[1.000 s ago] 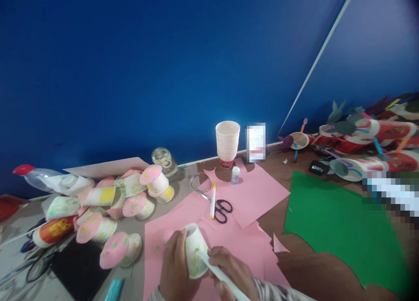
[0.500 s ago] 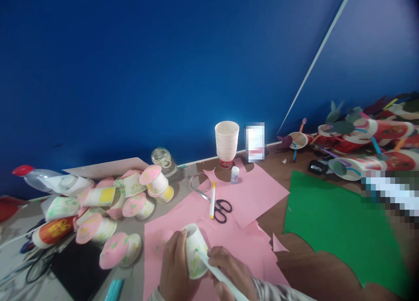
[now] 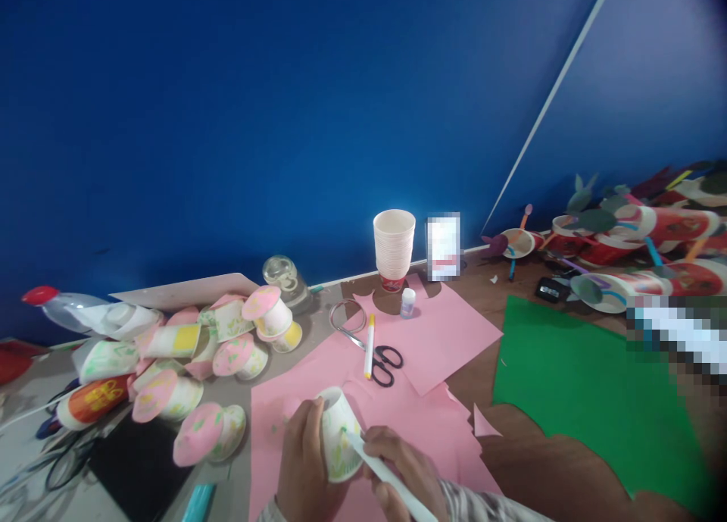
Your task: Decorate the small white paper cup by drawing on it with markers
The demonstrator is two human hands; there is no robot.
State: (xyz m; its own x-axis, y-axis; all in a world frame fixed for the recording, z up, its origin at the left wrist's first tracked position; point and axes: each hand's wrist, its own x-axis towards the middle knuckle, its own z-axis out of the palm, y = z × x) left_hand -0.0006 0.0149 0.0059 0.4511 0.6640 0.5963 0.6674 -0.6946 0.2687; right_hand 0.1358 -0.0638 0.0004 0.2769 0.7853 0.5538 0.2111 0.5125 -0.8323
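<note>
My left hand (image 3: 304,461) is closed round the left side of a white paper cup (image 3: 341,446) that carries green and yellow marks. The cup leans a little over the pink paper (image 3: 273,416). In my right hand (image 3: 400,461) is a pale marker (image 3: 391,480), its tip touching the cup's side at a green mark. Beyond the cup lie a yellow-capped marker (image 3: 369,348) and black-handled scissors (image 3: 385,364) on the pink paper. A small white-capped bottle (image 3: 407,302) stands farther back.
Several decorated cups with pink paper discs (image 3: 198,431) lie on the left, near a plastic bottle (image 3: 73,310). A stack of paper cups (image 3: 394,242) stands by the blue wall. Green paper (image 3: 579,393) and several red cups (image 3: 675,230) are on the right. A teal marker (image 3: 198,501) lies in front.
The marker and my right hand have shifted very slightly, and the green mark at the tip looks larger. My left hand and the cup stay almost still.
</note>
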